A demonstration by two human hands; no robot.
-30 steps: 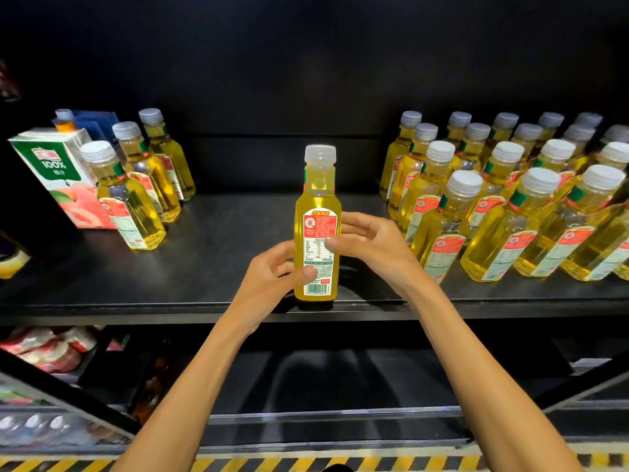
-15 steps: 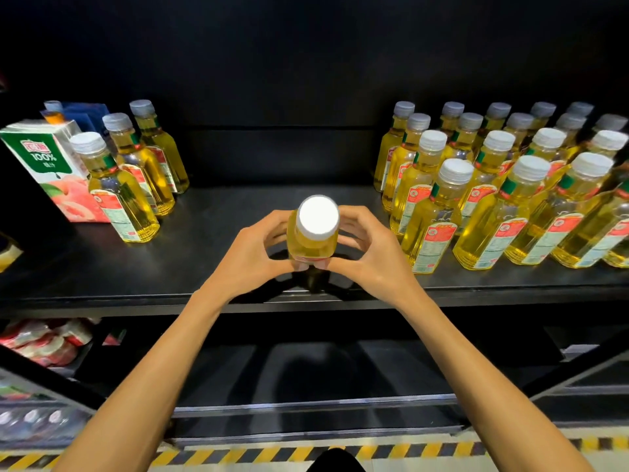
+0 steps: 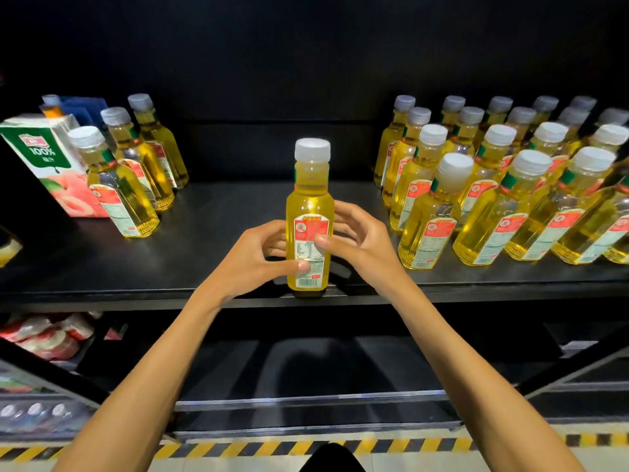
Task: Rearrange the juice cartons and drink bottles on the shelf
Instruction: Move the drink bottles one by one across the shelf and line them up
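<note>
1. Yellow drink bottle (image 3: 309,206), white cap, stands upright between both hands. Its base is at the front edge of the shelf (image 3: 221,226); can't tell if it is fully set down.
2. Left hand (image 3: 252,257) grips it, thumb on the lower label, fingers curled behind.
3. Right hand (image 3: 360,240) grips it too, thumb higher on the label. The two-sided hold likely keeps a tall narrow bottle plumb.
4. The label faces the wearer like the other stock, so this is probably facing-up.
5. Right of the right hand, near: a packed block of matching bottles (image 3: 503,185) in rows, the likely home.
6. Left of the left hand, well apart: a three-bottle row (image 3: 136,185) with a peach juice carton (image 3: 51,165) just beside it.
</note>
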